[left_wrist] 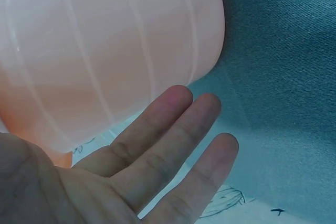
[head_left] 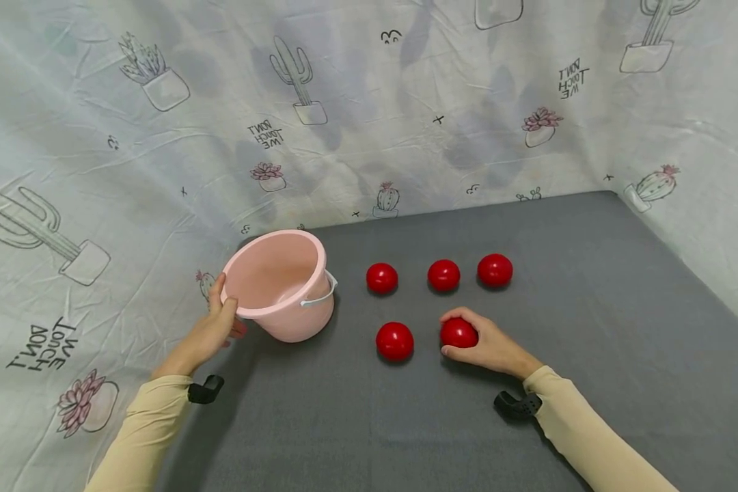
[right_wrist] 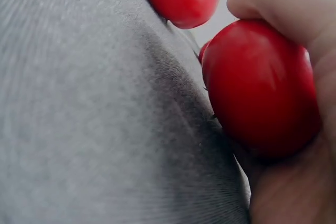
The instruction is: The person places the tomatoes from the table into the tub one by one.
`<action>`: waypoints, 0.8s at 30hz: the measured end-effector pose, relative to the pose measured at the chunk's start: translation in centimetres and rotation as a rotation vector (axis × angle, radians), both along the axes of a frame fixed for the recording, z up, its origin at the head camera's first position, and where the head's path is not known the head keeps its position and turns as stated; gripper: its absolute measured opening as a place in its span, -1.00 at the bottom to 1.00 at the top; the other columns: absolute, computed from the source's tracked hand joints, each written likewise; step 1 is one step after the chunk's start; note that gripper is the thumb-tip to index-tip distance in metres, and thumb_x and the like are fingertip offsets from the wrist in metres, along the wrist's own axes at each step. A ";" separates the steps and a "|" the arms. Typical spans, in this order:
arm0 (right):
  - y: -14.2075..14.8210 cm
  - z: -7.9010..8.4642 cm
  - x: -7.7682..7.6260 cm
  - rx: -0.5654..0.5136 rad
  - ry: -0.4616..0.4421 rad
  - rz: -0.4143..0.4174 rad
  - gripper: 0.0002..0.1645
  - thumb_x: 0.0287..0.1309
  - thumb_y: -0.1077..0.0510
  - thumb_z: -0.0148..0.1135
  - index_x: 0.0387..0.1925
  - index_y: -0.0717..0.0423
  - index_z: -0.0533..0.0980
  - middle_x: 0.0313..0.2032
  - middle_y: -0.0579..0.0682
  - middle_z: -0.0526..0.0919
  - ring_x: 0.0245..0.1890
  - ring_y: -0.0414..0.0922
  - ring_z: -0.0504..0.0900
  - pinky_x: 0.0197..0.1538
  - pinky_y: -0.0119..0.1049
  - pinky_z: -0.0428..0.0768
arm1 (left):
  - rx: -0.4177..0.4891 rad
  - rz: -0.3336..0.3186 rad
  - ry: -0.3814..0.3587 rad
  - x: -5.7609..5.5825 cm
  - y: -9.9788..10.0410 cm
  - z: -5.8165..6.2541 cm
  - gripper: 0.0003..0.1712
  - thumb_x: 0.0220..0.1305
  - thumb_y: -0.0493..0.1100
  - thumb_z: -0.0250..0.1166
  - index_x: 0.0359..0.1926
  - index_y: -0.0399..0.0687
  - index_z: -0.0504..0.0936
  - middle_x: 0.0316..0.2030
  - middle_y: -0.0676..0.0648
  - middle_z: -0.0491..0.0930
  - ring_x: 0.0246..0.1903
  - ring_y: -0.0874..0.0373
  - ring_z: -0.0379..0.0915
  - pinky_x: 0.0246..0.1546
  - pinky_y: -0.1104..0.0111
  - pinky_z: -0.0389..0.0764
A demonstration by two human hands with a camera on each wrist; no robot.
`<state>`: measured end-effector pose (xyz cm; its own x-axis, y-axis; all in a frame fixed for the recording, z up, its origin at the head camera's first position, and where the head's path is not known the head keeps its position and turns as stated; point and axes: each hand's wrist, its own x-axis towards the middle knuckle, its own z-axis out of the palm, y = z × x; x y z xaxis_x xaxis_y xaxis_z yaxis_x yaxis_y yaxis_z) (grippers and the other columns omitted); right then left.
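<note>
My left hand (head_left: 212, 328) holds the rim of the pink bucket (head_left: 298, 318) at its left side, thumb and forefinger on the edge. My other three fingers (left_wrist: 163, 163) reach out nearly straight beside the bucket's wall, a little spread, as the left wrist view shows. My right hand (head_left: 488, 345) is curled round a red tomato (head_left: 459, 333), thumb on the near side and fingers over the far side; I cannot tell whether that tomato touches the table or is just above it.

The bucket is at the left of the table, its mouth facing up, with a white handle (head_left: 322, 294) lying against its right side. Between the bucket and my right hand sits the near tomato (head_left: 395, 342). Behind it a loose row of three runs across: the left tomato (head_left: 382, 279), the middle tomato (head_left: 444, 276) and the right tomato (head_left: 495, 270), each apart from the next.

I wear cream sleeves (head_left: 590, 430), and a black band (head_left: 206, 389) shows at each wrist. Under everything lies the dark grey table (head_left: 320, 424). Behind and along both sides hangs a pale curtain (head_left: 357, 157) printed with potted cacti and mirrored lettering.
</note>
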<state>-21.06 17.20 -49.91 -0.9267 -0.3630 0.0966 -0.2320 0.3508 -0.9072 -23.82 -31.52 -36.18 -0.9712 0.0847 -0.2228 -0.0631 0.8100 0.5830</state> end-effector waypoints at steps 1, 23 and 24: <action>0.0 0.1 -0.1 -0.007 0.001 -0.008 -0.40 0.01 -0.02 0.43 0.10 -0.09 0.43 -0.01 -0.07 0.53 -0.05 -0.02 0.51 -0.15 -0.19 0.55 | 0.002 -0.001 -0.001 0.0 0.0 0.0 -0.30 0.45 0.26 -0.49 0.38 0.48 -0.71 -0.24 -0.25 0.62 -0.23 0.01 0.61 -0.32 0.17 0.55; -1.6 10.7 -6.0 0.015 0.178 -0.123 -0.35 0.07 -0.07 0.37 0.19 -0.23 0.36 0.20 -0.03 0.40 0.07 0.02 0.48 -0.06 0.00 0.60 | -0.036 -0.031 -0.015 -0.2 -0.9 0.2 -0.25 0.42 0.32 -0.48 0.35 0.48 -0.76 -0.23 -0.21 0.65 -0.26 0.03 0.58 -0.35 0.29 0.48; -1.9 11.4 -6.3 0.021 0.189 -0.123 -0.35 0.06 -0.08 0.37 0.19 -0.24 0.36 0.19 -0.05 0.40 0.07 0.01 0.48 -0.06 0.02 0.60 | -0.036 -0.031 -0.015 -0.2 -1.0 0.0 -0.24 0.42 0.31 -0.46 0.36 0.47 -0.76 -0.25 -0.20 0.65 -0.27 0.03 0.58 -0.34 0.29 0.48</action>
